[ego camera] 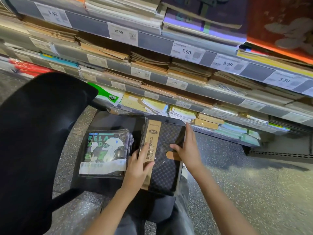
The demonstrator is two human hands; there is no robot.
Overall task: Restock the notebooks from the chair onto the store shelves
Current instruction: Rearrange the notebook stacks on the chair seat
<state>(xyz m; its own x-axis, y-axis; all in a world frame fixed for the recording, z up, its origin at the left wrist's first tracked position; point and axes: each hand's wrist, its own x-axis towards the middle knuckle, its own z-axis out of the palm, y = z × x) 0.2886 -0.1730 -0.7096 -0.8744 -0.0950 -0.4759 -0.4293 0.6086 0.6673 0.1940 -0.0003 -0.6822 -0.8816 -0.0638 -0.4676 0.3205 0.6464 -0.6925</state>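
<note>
My left hand (138,164) lies flat-fingered along the spine side of the dark checked notebook (166,160), fingertips over its tan paper band (150,146). My right hand (188,150) presses the opposite long edge, thumb near the brown clasp tab (172,156). Both hands are open against the cover, bracing it between them; neither is curled under it, so I judge it steadied, not lifted. The notebook sits on the right half of the chair seat (118,122), long axis running away from me toward the store shelves (186,89). A clear-wrapped stack of illustrated notebooks (105,150) lies just beside it on the left. The shelves rise ahead and above, so the coming move, as I read it, goes forward and up along that axis; both hands are equally near.
</note>
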